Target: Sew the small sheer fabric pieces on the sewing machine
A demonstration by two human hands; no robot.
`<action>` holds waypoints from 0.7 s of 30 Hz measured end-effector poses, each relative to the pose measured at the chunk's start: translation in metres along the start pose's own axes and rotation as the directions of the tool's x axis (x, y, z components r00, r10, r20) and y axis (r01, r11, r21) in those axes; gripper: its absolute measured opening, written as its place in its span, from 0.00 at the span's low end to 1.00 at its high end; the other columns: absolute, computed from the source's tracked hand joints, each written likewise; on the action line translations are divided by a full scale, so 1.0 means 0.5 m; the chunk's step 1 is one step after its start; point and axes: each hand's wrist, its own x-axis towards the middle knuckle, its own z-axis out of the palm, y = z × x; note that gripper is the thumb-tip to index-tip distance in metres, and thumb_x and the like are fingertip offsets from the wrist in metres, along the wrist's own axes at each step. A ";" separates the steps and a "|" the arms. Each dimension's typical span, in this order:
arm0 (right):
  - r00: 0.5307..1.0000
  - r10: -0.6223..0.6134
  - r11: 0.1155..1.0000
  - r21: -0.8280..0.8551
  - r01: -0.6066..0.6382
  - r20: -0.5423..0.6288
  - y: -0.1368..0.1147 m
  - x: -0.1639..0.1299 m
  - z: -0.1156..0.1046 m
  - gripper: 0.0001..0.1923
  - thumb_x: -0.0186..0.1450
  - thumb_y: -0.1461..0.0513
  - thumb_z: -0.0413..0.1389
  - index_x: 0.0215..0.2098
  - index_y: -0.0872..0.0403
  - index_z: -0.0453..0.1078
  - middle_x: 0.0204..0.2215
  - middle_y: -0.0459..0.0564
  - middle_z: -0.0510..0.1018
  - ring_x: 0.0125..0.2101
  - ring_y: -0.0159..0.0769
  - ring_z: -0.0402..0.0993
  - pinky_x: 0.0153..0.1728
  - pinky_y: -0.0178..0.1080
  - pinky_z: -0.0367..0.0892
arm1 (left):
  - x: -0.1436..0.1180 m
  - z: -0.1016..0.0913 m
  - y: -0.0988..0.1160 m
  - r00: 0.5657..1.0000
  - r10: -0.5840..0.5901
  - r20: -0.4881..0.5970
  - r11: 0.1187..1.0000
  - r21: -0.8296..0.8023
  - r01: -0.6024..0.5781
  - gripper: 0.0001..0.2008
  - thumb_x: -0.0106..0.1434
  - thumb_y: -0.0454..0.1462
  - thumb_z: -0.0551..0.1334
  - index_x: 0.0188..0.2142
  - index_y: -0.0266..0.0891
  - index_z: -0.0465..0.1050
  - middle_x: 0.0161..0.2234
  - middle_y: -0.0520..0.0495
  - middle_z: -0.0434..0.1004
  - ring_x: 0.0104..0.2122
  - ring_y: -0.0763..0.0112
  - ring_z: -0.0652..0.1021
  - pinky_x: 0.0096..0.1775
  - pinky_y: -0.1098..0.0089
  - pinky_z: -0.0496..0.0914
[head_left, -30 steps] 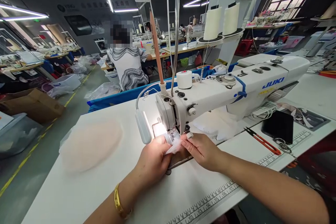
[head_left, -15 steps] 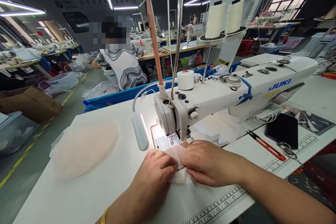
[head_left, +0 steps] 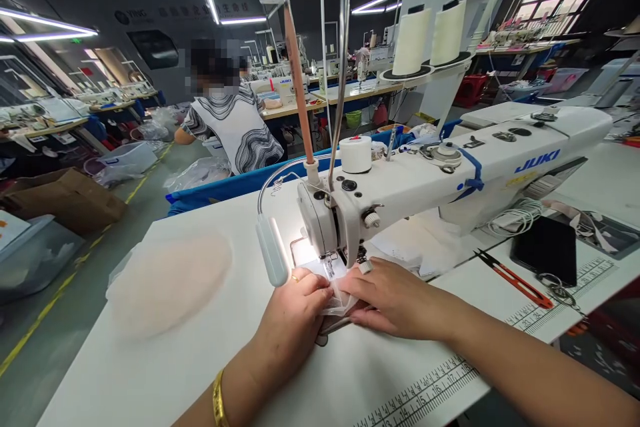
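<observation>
A small piece of sheer pale fabric lies at the needle area of the white sewing machine. On its left side my left hand, with a ring on one finger, pinches the edge with bent fingers. From the right, my right hand grips the same fabric, its fingers close to the presser foot. Both hands are closed, and the fingertips are partly hidden. A lit lamp shines on the sewing spot.
Sheer pale fabric pieces lie on the left tabletop. Orange thread snips, a black phone and a printed ruler are at right. Thread cones stand behind the machine. Another person sits ahead.
Both hands have moved forward with the fabric, closer to the needle. The fabric now lies further under the presser foot, and the view has shifted slightly.
</observation>
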 end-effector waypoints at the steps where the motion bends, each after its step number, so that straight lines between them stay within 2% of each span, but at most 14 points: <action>1: 1.000 -0.007 1.000 -0.010 0.007 -0.010 0.001 0.003 0.004 0.04 0.71 0.60 0.62 0.42 0.52 0.72 0.36 0.47 0.79 0.37 0.41 0.70 0.38 0.41 0.61 | 0.000 0.002 -0.003 1.000 -0.007 0.009 1.000 -0.003 0.007 0.16 0.67 0.24 0.55 0.43 0.42 0.79 0.42 0.45 0.81 0.40 0.60 0.77 0.39 0.64 0.69; 6: 0.993 -0.022 0.997 -0.078 0.013 -0.118 0.015 0.009 0.040 0.08 0.73 0.67 0.54 0.37 0.53 0.73 0.33 0.49 0.79 0.35 0.41 0.68 0.37 0.41 0.62 | 0.006 0.005 -0.010 0.994 -0.104 0.024 0.990 -0.095 0.105 0.17 0.64 0.24 0.53 0.43 0.42 0.76 0.39 0.45 0.77 0.39 0.61 0.75 0.40 0.65 0.71; 10: 0.958 0.035 0.999 0.019 -0.031 -0.283 0.024 0.009 0.059 0.10 0.74 0.65 0.52 0.45 0.54 0.75 0.36 0.52 0.80 0.38 0.43 0.71 0.40 0.42 0.67 | 0.020 0.000 -0.006 0.978 -0.202 0.059 0.958 -0.194 0.210 0.12 0.66 0.27 0.54 0.40 0.42 0.74 0.39 0.45 0.74 0.39 0.63 0.76 0.39 0.67 0.72; 14: 0.901 0.084 0.986 0.168 -0.013 -0.427 0.016 0.014 0.056 0.16 0.78 0.62 0.47 0.42 0.53 0.77 0.38 0.52 0.82 0.39 0.41 0.75 0.42 0.41 0.69 | 0.029 0.001 -0.009 0.958 -0.273 0.091 0.921 -0.262 0.288 0.12 0.70 0.30 0.53 0.34 0.42 0.73 0.36 0.47 0.71 0.35 0.66 0.74 0.37 0.68 0.71; 17: 0.877 0.115 0.969 0.249 0.005 -0.467 0.005 0.020 0.050 0.19 0.80 0.59 0.45 0.41 0.53 0.77 0.36 0.51 0.82 0.37 0.39 0.76 0.40 0.40 0.70 | 0.029 0.002 -0.018 0.951 -0.287 0.118 0.902 -0.300 0.310 0.14 0.73 0.33 0.53 0.34 0.42 0.75 0.37 0.48 0.71 0.37 0.65 0.73 0.39 0.68 0.70; 21: 0.883 0.111 0.962 0.272 0.020 -0.456 0.007 0.019 0.043 0.18 0.80 0.59 0.45 0.41 0.52 0.77 0.37 0.50 0.82 0.37 0.39 0.76 0.39 0.39 0.68 | 0.028 -0.002 -0.023 0.961 -0.254 0.114 0.921 -0.275 0.276 0.14 0.73 0.35 0.54 0.33 0.42 0.76 0.37 0.46 0.71 0.41 0.61 0.72 0.43 0.66 0.70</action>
